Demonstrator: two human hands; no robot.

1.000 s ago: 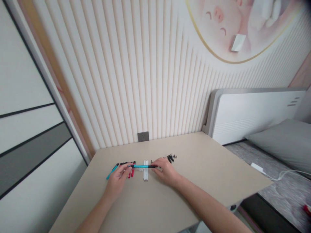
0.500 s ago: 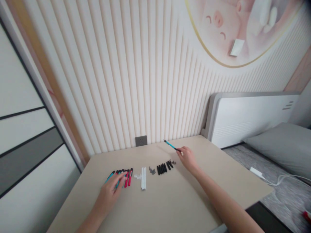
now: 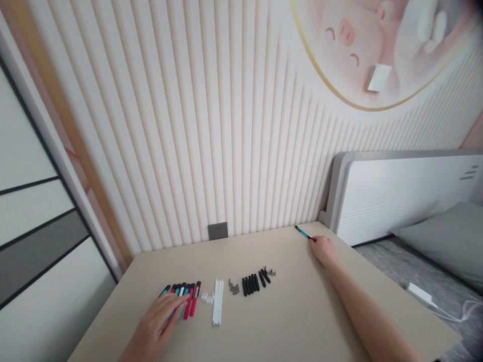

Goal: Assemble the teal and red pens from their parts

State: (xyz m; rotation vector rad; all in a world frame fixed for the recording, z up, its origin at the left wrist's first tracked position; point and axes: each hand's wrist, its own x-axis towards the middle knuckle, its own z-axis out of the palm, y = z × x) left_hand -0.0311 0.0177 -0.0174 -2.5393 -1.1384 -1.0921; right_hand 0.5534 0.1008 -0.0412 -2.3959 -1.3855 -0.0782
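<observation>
At the back right of the table, my right hand (image 3: pixel 322 249) is closed on the black end of a slim blue-and-black pen (image 3: pixel 304 233), which points back and to the left. My left hand (image 3: pixel 158 318) rests over a row of pen barrels at the front left, fingers stretched forward and a gap below them. Red barrels (image 3: pixel 193 304) with black ends show beside its fingertips, with blue ones partly hidden under the hand. Right of these lie small white parts (image 3: pixel 207 297), thin white refills (image 3: pixel 218 302), small grey springs (image 3: pixel 233 287) and several black caps or grips (image 3: pixel 250 284).
Small dark metal bits (image 3: pixel 271 272) lie by the black pieces on the beige table (image 3: pixel 279 322). A ribbed wall with a dark socket (image 3: pixel 218 231) stands behind. To the right are a bed with a grey pillow (image 3: pixel 445 229) and a white charger (image 3: pixel 419 293) with a cable.
My right hand has carried the blue-and-black pen to the right, down to the table's back right. My left hand stays over the barrels. The view has shifted slightly.
</observation>
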